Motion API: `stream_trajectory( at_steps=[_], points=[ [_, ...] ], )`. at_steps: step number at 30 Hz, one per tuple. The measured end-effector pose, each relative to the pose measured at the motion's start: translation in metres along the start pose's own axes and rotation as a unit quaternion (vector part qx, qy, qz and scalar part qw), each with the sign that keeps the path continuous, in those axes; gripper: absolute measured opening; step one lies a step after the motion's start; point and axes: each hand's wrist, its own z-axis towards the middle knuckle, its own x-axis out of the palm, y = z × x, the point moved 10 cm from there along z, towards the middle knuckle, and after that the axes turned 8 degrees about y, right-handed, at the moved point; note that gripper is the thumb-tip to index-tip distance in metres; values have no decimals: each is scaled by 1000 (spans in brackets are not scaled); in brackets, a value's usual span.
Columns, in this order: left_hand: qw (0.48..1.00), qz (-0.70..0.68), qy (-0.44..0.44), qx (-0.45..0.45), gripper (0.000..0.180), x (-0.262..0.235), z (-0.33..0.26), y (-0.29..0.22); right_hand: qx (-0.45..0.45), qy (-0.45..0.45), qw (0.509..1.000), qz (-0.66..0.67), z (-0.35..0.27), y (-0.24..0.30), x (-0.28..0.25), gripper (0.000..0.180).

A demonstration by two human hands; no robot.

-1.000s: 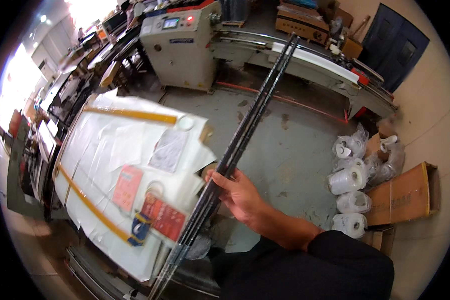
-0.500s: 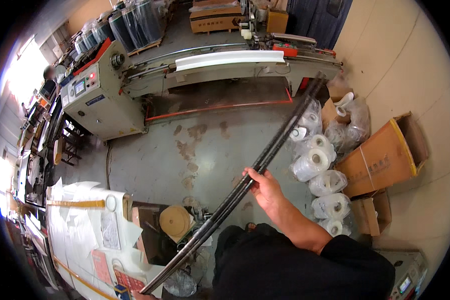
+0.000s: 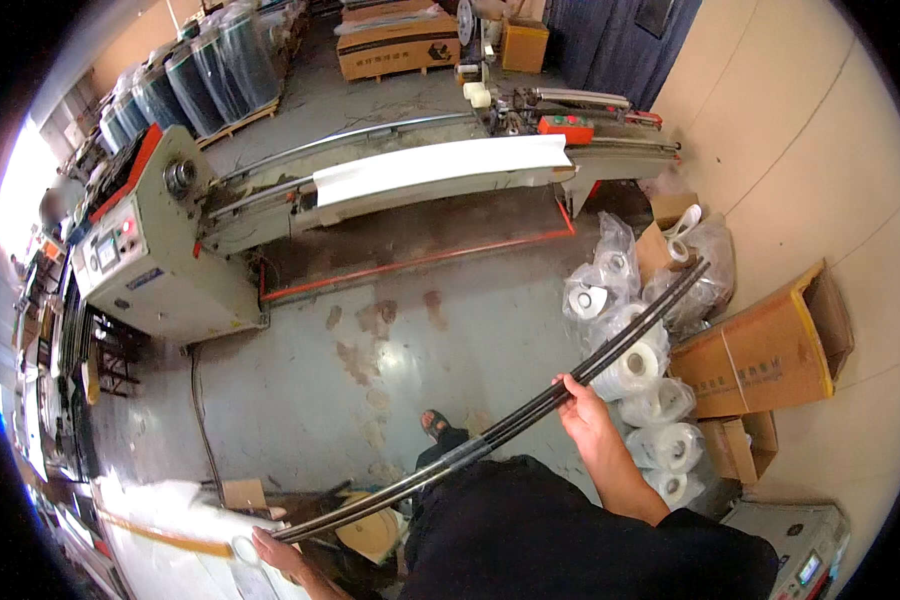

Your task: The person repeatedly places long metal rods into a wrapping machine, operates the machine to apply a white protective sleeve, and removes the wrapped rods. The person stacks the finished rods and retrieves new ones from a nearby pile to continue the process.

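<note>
A bundle of long, dark, glossy tubes (image 3: 510,428) stretches slantwise across in front of my body, its right end higher in the view. My right hand (image 3: 584,410) is closed around the bundle right of its middle, thumb on top. At the lower left end, my left hand (image 3: 282,556) grips the tubes close to their tips. Several tubes lie side by side; I cannot tell exactly how they are fastened, if at all. Below the bundle one of my feet (image 3: 434,424) shows on the grey floor.
Ahead stands a long machine with a control cabinet (image 3: 160,270), a white sheet (image 3: 440,168) along its bed and a red floor rail (image 3: 420,265). Plastic-wrapped rolls (image 3: 630,365) and an open carton (image 3: 760,350) line the right wall. A white-covered table (image 3: 170,545) is lower left.
The tubes have swung to a flatter slant, their right end coming down and rightward. Both hands still hold them; my left hand has risen. The view has shifted, and my foot shows more clearly.
</note>
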Motion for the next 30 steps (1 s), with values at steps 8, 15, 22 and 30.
stream_trajectory(
  at_steps=[8,15,22,30],
  points=[
    [993,-11,95,68,49,162,159,-139,-22,-79,994,74,86,-3,74,13],
    [986,-4,98,133,52,289,252,-227,-25,-56,994,90,212,4,169,14],
    [983,96,150,39,59,375,321,-238,-12,-43,996,76,344,22,277,10],
    [975,141,170,5,63,467,384,-258,19,-64,997,33,458,19,356,15]
  ],
)
